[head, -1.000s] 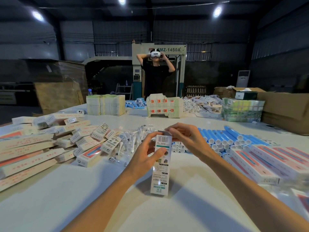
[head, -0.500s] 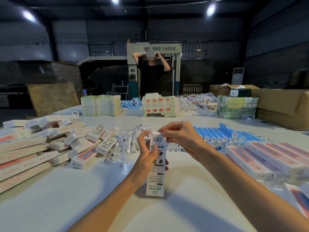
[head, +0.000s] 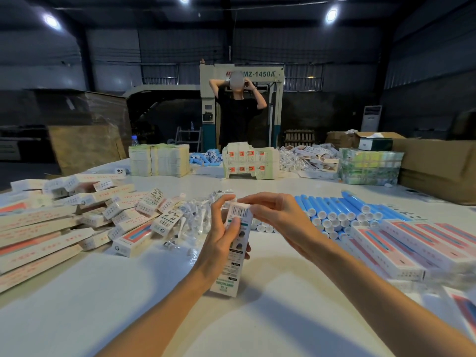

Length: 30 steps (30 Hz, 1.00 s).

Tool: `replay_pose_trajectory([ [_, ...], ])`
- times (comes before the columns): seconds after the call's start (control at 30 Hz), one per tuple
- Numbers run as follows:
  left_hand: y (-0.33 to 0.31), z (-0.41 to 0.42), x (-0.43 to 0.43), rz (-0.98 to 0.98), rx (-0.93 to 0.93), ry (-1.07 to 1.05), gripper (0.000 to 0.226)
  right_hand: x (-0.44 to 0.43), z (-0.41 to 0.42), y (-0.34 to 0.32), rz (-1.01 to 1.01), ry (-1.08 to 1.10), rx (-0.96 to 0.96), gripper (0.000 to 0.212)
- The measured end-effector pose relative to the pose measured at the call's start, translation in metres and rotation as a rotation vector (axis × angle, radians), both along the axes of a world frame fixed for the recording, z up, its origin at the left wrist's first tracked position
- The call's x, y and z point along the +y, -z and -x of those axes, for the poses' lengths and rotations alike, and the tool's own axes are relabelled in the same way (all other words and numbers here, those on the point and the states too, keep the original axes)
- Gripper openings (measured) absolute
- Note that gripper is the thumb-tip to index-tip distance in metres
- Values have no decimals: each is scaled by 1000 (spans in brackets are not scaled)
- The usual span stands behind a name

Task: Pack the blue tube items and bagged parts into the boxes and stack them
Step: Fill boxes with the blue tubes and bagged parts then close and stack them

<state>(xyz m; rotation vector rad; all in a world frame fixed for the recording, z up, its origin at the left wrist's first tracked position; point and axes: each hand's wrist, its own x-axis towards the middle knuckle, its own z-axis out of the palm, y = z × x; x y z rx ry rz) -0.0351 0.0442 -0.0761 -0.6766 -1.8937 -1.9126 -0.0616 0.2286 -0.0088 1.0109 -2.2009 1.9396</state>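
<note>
Head view, frame centre: left grip (head: pixel 219 248) clasps upright box (head: pixel 229 276) standing on bench (head: pixel 116 305); right grip (head: pixel 280 215) pinches its top flap, apparently closing it. Box heap (head: pixel 51 228) at left looks packed; blue tubes (head: pixel 332 207) at right and bagged parts (head: pixel 195 220) at centre await packing. Neat stacking seemingly undone.

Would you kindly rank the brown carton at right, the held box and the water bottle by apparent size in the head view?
1. brown carton, largest despite distance.
2. held box, enlarged by nearness.
3. water bottle, smallest, far back.
</note>
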Motion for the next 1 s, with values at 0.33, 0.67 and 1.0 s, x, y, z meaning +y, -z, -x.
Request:
replay_pose_trajectory([
  [0.33,4,3,5,-63,-25,22,41,-11,-5,32,107,190,189,17],
  [0.67,6,6,4,-126,-108,41,32,-20,-9,47,124,193,66,32],
  [1.0,6,17,2,-269,-240,-4,26,-30,-24,70,97,37,-314,34],
])
